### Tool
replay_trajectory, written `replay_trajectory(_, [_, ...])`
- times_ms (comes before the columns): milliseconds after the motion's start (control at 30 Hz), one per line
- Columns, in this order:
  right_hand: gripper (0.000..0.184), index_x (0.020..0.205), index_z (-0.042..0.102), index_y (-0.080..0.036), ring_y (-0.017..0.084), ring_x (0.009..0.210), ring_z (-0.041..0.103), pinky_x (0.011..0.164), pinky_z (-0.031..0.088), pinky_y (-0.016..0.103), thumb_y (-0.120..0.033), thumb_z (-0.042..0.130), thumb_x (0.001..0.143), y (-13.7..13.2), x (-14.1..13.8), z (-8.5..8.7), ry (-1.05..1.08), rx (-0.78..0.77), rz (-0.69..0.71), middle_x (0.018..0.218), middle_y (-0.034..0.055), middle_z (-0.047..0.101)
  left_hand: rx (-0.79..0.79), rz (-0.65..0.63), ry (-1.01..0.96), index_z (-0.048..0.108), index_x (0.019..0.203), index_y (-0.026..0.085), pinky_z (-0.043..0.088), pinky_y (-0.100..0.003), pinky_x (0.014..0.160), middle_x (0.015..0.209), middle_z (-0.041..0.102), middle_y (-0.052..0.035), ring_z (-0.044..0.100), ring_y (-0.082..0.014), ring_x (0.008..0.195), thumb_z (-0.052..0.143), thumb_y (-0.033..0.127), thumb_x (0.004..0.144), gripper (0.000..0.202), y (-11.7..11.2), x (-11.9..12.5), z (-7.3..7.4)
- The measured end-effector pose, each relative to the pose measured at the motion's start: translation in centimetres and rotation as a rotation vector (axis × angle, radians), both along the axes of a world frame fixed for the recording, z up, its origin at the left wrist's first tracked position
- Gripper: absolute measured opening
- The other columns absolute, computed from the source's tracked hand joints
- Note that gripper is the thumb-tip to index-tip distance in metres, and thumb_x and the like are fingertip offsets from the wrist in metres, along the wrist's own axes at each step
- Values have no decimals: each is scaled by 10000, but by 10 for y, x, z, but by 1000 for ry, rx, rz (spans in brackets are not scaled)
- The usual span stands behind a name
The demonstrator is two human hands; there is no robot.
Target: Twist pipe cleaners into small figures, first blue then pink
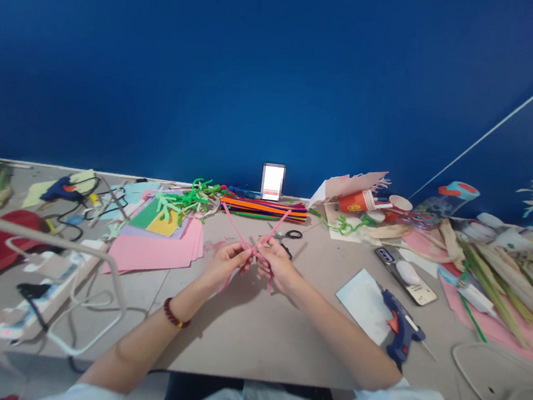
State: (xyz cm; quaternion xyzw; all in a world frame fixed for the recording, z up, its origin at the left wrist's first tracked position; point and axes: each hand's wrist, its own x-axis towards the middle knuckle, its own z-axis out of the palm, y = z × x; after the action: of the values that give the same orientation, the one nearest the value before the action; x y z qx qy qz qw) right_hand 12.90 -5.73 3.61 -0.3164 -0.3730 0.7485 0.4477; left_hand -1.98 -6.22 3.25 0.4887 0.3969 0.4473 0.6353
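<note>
Pink pipe cleaners (279,224) cross between my two hands above the middle of the table, their long ends pointing up and outward and shorter ends hanging below. My left hand (232,261) pinches them near the crossing, thumb against fingers. From the other side, my right hand (277,264) is closed on them too, the fingertips of both hands almost touching. How the strands join at the crossing is partly hidden by my fingers. Just behind my right hand lie black-handled scissors (294,234), and beyond them a bundle of coloured pipe cleaners (265,209).
Pink paper sheets (154,253) and green pipe-cleaner shapes (184,200) lie left. A white power strip (51,291) with cables sits at front left. To the right are a blue glue gun (400,331), a phone (405,273), a red paper cup (357,201) and dried husks (502,284).
</note>
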Motion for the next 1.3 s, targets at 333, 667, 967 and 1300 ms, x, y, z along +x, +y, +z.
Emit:
replay_trajectory(333, [329,780,514,-210,50,382,292,350,170,173,-473,689,690,9,7,0,-164,85,-77,479,-92,414,-38,56,-1,595,693,133,352,-172,390,573,510,26,423,-47,435,718,429,676,321,2,-1,-2])
replay_trajectory(667, [223,692,647,-168,85,555,463,508,339,230,-362,738,630,11,10,3,-357,300,-155,693,-5,603,23,158,108,580,640,135,302,-188,397,482,499,33,408,-54,402,715,478,650,369,3,0,-5])
replay_trajectory(967, [281,694,602,-175,95,578,490,581,401,241,-424,721,643,8,9,13,-306,291,-114,636,-22,580,45,58,94,659,755,129,295,-193,409,520,542,17,399,-54,412,691,467,687,346,0,-2,-1])
replay_trajectory(1300, [223,708,613,-171,103,560,497,464,337,212,-349,729,641,7,13,13,-379,276,-57,669,0,597,107,137,212,654,722,144,257,-194,415,492,490,35,369,-61,439,699,501,649,367,-4,4,4])
